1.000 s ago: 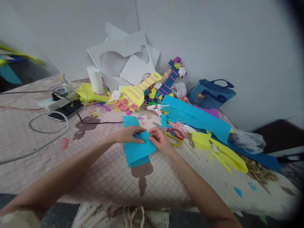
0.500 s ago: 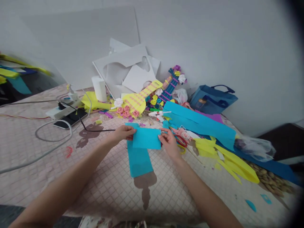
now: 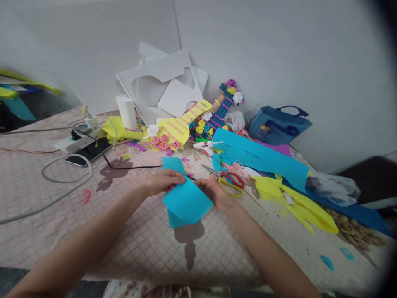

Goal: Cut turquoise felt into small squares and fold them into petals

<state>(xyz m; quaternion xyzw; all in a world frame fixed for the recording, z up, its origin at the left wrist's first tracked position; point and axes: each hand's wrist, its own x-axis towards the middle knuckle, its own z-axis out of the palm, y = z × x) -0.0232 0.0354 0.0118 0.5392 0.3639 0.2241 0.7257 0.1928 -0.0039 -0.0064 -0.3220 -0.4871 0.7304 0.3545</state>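
Observation:
Between my hands, above the table, is a turquoise piece of paper point(image 3: 187, 202), tilted so that one corner points to the right. My left hand point(image 3: 163, 182) pinches its upper left edge between thumb and fingers. At the upper right edge, my right hand point(image 3: 215, 192) has its fingers closed on the same piece. A longer turquoise paper strip point(image 3: 172, 164) lies flat on the table underneath, partly covered by the held piece. Scissors point(image 3: 232, 180) with red and yellow handles rest just right of my right hand.
Behind my hands lie a white glue gun point(image 3: 206, 145) and a yellow paper guitar point(image 3: 176, 130) with paper roses. A long turquoise sheet point(image 3: 260, 155) and yellow paper point(image 3: 297, 203) spread to the right. A black cable point(image 3: 136, 167), a power strip point(image 3: 77, 142) and a phone point(image 3: 88, 154) are left.
The held turquoise paper has turned from level to diagonal and come slightly lower. My right hand has moved down and left, and the scissors show more fully.

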